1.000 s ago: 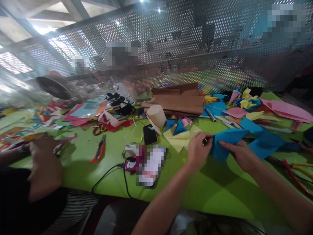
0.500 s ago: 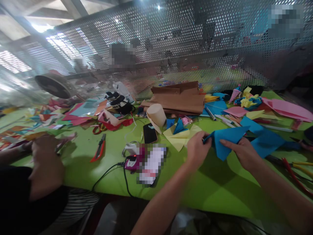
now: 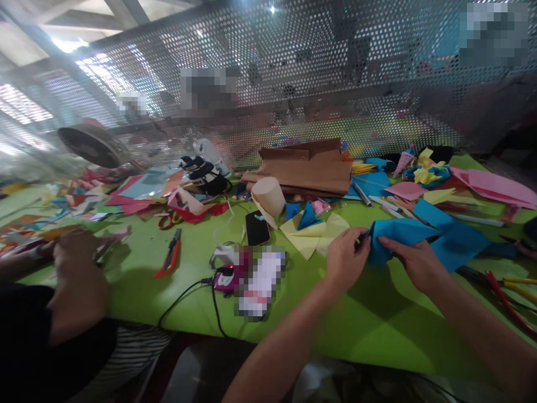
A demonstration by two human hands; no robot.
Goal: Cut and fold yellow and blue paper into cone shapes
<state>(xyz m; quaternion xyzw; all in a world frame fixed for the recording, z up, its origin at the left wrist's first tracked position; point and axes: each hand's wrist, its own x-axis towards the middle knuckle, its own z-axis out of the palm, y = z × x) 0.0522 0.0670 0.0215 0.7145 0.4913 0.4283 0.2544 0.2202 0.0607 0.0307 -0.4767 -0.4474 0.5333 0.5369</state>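
A folded sheet of blue paper point(image 3: 400, 228) is held up over the green table, between my two hands. My left hand point(image 3: 347, 256) is closed at the sheet's left edge, fingertips pinching it. Something small and dark shows by those fingers, too unclear to name. My right hand point(image 3: 415, 262) grips the lower right part, its thumb lying on the near face. Just behind and to the right lies another piece of blue paper point(image 3: 459, 243). Left of my left hand are folded yellow paper point(image 3: 302, 238) and a small blue folded piece point(image 3: 309, 217).
Pliers point(image 3: 509, 296) with red and yellow handles lie at the right edge. A phone point(image 3: 262, 282), a power strip point(image 3: 226, 280) with cables and a utility knife point(image 3: 171, 254) are to the left. A paper roll point(image 3: 268, 197) stands behind. Another person's arm point(image 3: 79, 274) rests far left.
My left hand has moved slightly right, closer to my right hand. The blue paper's lower point has folded up or turned away, so its front looks shorter.
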